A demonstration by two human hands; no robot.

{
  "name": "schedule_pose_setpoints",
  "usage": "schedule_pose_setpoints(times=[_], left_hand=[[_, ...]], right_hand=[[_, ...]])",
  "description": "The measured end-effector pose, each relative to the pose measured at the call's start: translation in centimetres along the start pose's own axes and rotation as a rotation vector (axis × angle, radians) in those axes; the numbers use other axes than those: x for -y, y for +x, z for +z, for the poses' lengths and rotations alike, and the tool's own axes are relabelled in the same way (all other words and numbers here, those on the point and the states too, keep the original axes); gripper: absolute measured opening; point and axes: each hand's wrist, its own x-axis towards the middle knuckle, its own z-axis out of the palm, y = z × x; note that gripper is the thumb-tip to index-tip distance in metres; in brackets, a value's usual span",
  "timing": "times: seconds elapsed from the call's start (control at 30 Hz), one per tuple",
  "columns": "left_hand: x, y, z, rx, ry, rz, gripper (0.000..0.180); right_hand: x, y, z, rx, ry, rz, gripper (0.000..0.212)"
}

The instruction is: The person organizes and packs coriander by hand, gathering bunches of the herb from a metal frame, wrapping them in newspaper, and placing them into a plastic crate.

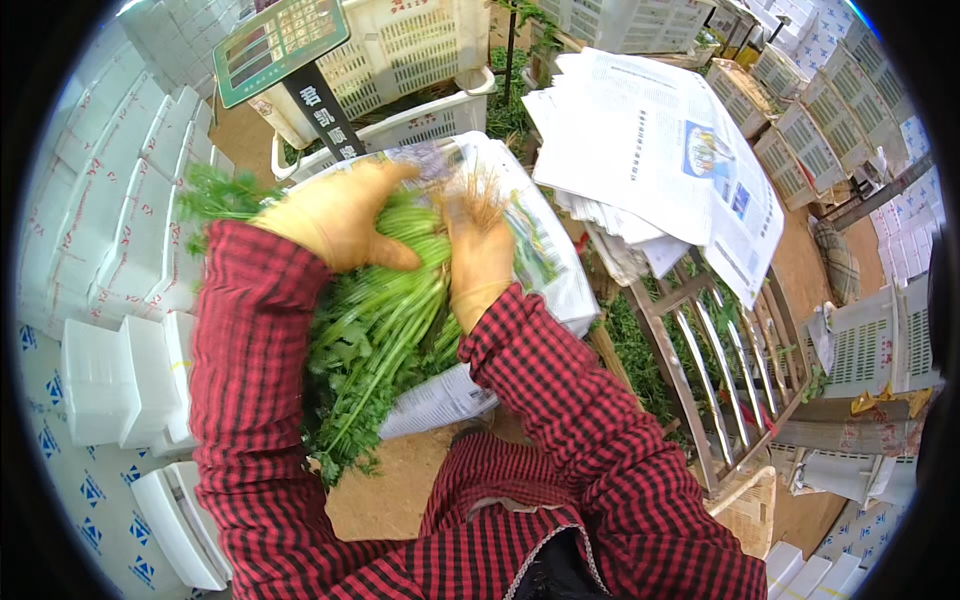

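A bunch of leafy green stalks (390, 310), like celery or coriander, lies over newspaper (560, 290) with its leaves toward me. My left hand (335, 210), in a yellowish glove, spans the top of the stalks with thumb and fingers around them; motion blurs it. My right hand (480, 255), gloved alike, closes on the root end, where thin brown roots (482, 195) stick up past the fingers. More feathery leaves (225, 200) show beyond my left wrist. What lies under the bunch is mostly hidden.
A scale display (280, 45) on a black post rises just beyond my left hand. Stacked newspapers (640, 150) lie at the right, over a metal rack (700, 350) with greens beneath. White plastic crates (415, 50) stand at the back; white foam boxes (120, 380) line the left.
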Motion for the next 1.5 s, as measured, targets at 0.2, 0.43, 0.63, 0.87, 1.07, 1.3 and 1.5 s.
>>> schedule_pose_setpoints(times=[0.2, 0.43, 0.63, 0.87, 1.07, 1.3, 1.5], left_hand=[[8.5, 7.0, 26.9, 0.097, -0.469, -0.100, 0.086], [8.1, 0.9, 31.9, -0.314, -0.765, -0.179, 0.088], [4.4, 0.3, 33.4, 0.274, -0.098, -0.321, 0.152], [3.0, 3.5, 37.0, 0.247, 0.105, -0.308, 0.151], [7.9, 3.0, 32.4, 0.403, 0.067, -0.122, 0.106], [-20.4, 2.1, 27.8, -0.040, -0.248, 0.512, 0.047], [-52.7, -8.2, 38.9, 0.627, -0.583, 1.377, 0.035]], right_hand=[[-28.5, 2.4, -10.8, 0.047, -0.425, 0.061, 0.044], [-17.6, 2.1, -11.5, 0.046, -0.313, 0.733, 0.051], [-8.2, -2.9, -12.5, -0.004, -0.163, 0.182, 0.042], [-4.6, -9.8, -20.5, -0.131, -0.140, 0.109, 0.035], [1.5, -20.9, -34.4, -0.382, -0.400, 0.005, 0.040], [6.0, -46.4, -52.4, -1.360, -0.341, 0.129, 0.030], [-1.9, -67.2, -58.0, -1.836, -0.066, 0.785, 0.033]])
